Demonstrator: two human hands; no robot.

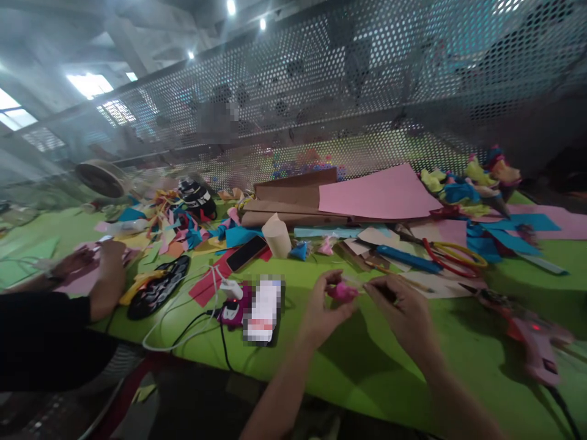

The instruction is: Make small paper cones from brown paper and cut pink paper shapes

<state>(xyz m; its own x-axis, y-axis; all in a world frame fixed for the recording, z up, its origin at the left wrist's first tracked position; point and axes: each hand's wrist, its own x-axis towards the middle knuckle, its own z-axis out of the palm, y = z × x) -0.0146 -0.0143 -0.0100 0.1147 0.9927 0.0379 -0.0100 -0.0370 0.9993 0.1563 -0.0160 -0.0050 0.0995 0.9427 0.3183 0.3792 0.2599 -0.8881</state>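
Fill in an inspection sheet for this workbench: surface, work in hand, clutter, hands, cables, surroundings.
Surface: green tabletop, bare in places along the near side.
Work in hand: small pink piece; fine detail too blurred to tell.
Clutter: coloured paper scraps, a pink sheet, blue cutter, lit phone, dark phone; glue gun at right, red light showing.
Left hand: fingers around the pink piece.
Right hand: fingers close beside it; grip unclear.
Cables: white and black ones around the power strip; black cord from the glue gun.
Surroundings: perforated screen behind; co-worker's arm at left.
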